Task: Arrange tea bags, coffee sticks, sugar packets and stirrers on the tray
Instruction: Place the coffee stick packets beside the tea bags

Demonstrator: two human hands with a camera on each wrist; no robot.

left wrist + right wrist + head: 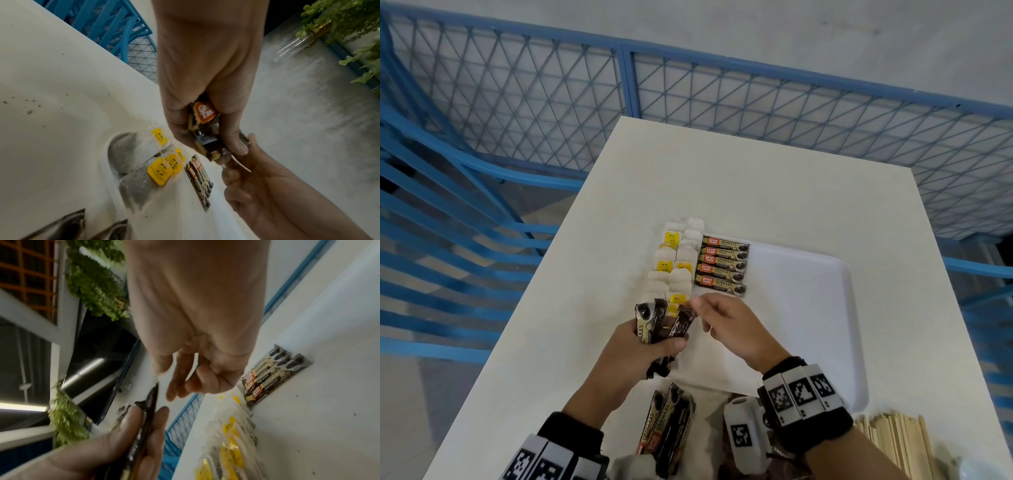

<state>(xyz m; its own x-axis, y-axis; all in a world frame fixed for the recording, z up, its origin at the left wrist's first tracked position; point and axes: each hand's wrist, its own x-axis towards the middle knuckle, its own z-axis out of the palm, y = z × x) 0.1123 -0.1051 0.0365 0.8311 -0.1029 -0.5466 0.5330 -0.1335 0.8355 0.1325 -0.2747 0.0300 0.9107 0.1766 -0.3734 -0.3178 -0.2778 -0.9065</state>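
Note:
A white tray (pixel 801 301) lies on the white table (pixel 722 178). Along its left side lie two columns of tea bags (pixel 677 260) with yellow tags, and beside them a row of several brown coffee sticks (pixel 724 265). My left hand (pixel 661 337) grips a bunch of coffee sticks (pixel 650 322) upright over the tray's near left corner. My right hand (pixel 700 310) pinches the top end of one stick (pixel 683 320) of that bunch. In the left wrist view the bunch (pixel 205 113) sits in my left hand's (pixel 209 141) fist. The right wrist view shows my right hand (pixel 165 382) at the stick's tip (pixel 153 394).
More coffee sticks (pixel 669 428) lie at the table's near edge between my wrists. A pile of wooden stirrers (pixel 893 442) lies near the right front corner. A blue mesh fence (pixel 619 92) stands beyond the table, and blue bars (pixel 448 240) run along its left.

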